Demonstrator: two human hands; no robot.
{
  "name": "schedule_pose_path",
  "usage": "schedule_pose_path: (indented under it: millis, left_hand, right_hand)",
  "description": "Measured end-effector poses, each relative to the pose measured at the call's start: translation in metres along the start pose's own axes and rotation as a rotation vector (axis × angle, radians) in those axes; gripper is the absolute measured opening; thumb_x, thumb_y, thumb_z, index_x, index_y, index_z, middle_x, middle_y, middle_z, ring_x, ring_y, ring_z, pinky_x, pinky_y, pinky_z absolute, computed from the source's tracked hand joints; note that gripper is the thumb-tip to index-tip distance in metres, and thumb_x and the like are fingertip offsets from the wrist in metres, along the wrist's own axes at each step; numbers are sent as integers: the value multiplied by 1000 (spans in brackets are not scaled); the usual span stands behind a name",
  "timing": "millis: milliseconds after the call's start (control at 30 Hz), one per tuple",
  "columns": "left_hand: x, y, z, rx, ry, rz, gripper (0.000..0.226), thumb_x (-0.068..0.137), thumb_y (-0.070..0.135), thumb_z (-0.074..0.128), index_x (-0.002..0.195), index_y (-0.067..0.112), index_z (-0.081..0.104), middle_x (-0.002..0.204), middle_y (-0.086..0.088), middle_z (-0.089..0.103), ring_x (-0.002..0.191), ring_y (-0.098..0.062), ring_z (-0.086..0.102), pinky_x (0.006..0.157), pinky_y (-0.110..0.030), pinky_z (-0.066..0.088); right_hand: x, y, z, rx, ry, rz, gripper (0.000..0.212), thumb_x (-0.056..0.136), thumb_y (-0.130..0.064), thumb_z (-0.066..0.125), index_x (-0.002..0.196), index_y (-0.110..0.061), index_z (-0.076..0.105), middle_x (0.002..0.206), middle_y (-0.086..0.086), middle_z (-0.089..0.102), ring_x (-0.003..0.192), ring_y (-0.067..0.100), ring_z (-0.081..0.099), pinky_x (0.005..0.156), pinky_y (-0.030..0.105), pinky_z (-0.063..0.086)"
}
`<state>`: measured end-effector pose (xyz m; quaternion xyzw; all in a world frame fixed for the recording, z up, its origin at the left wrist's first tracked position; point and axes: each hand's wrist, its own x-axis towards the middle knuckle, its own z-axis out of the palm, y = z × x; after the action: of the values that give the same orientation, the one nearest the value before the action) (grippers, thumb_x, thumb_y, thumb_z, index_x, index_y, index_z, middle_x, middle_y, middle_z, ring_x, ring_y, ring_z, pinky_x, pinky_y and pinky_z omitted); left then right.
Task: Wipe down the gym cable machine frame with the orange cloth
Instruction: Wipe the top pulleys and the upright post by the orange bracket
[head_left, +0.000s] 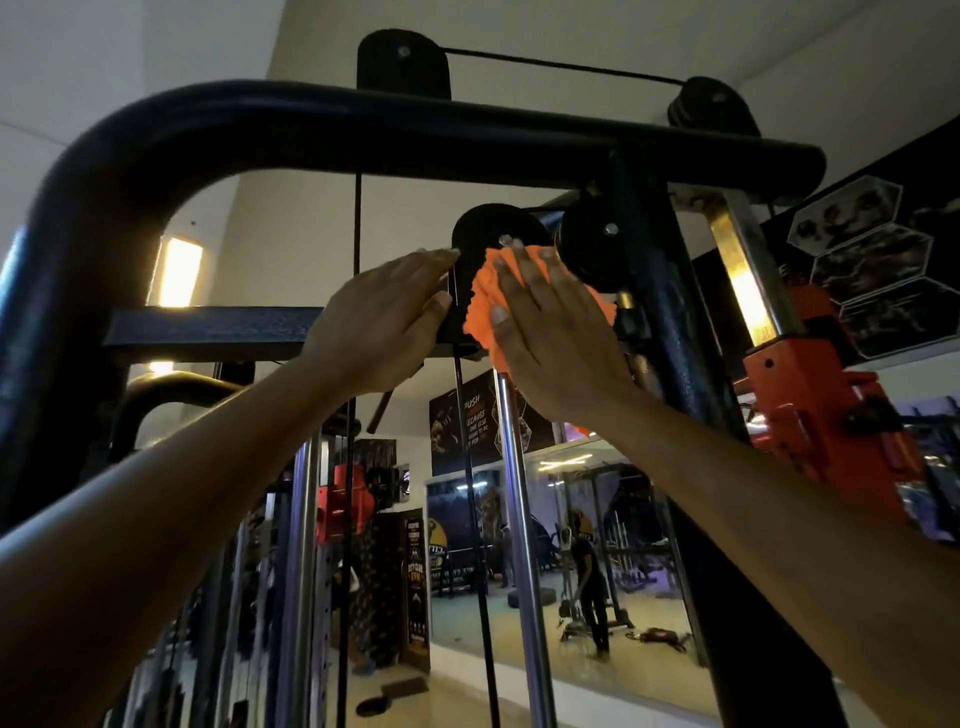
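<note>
The black cable machine frame (363, 124) arches overhead, with a crossbar (208, 326) below it. My right hand (550, 332) lies flat with straight fingers on the orange cloth (480, 306), pressing it against a black pulley housing (491, 228) under the top bar. My left hand (384, 317) reaches up beside it, fingers straight, its fingertips touching the housing's left edge. Most of the cloth is hidden under my right palm.
A second pulley (597, 244) sits just right of the cloth. A chrome guide rod (519, 519) and black cables (356, 228) run down below my hands. An orange carriage (821, 405) rides the right upright. A wall mirror (545, 561) reflects the gym behind.
</note>
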<state>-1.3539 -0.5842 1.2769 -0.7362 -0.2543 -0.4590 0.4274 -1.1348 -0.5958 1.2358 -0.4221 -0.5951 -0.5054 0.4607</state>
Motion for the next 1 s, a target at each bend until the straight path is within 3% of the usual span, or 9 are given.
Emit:
schedule_pose_path:
  millis: [200, 433, 633, 767, 867, 1000]
  left_hand:
    - [1, -5, 7, -6, 42, -8, 54, 116, 40, 37, 168, 26, 29, 171, -1, 37, 160, -21, 29, 124, -49, 29]
    - [0, -1, 4, -2, 23, -13, 58, 116, 42, 37, 170, 25, 24, 173, -4, 33, 159, -23, 29, 123, -49, 31]
    - [-1, 4, 3, 11, 41, -14, 56, 115, 40, 39, 168, 26, 28, 169, -4, 40, 154, -24, 37, 117, -48, 37]
    - [-1, 3, 5, 10, 60, -4, 55, 115, 42, 39, 167, 24, 30, 168, -6, 41, 154, -25, 39, 116, -50, 39]
    - [-2, 2, 5, 5, 60, 11, 54, 115, 40, 40, 167, 26, 30, 168, -6, 41, 153, -26, 40, 114, -53, 41]
    - [-5, 4, 6, 103, 40, 65, 54, 115, 47, 27, 167, 35, 30, 177, -3, 23, 164, -28, 16, 126, -57, 21]
  right_hand:
    - [60, -15, 1, -5, 27, 106, 69, 114, -53, 13, 174, -21, 12, 183, 7, 0, 169, 29, -4, 136, 54, 3]
    - [10, 0, 3, -20, 16, 0, 65, 116, -51, 13, 175, -24, 11, 183, 4, -2, 169, 27, -7, 136, 51, -2]
    - [60, -3, 2, -20, 24, 76, 66, 115, -53, 13, 175, -28, 7, 183, 4, -6, 168, 30, -9, 135, 56, -2]
    - [21, -3, 0, 93, 47, 46, 68, 117, -52, 23, 175, -24, 2, 183, 5, -3, 169, 27, -4, 136, 50, -3]
    - [-17, 15, -4, 45, 42, -8, 63, 120, -47, 26, 174, -23, 6, 183, 6, 3, 169, 26, -1, 135, 46, -4]
    - [-36, 50, -7, -59, 6, 82, 63, 117, -51, 11, 175, -28, 5, 183, 0, -2, 169, 26, -10, 136, 56, 1]
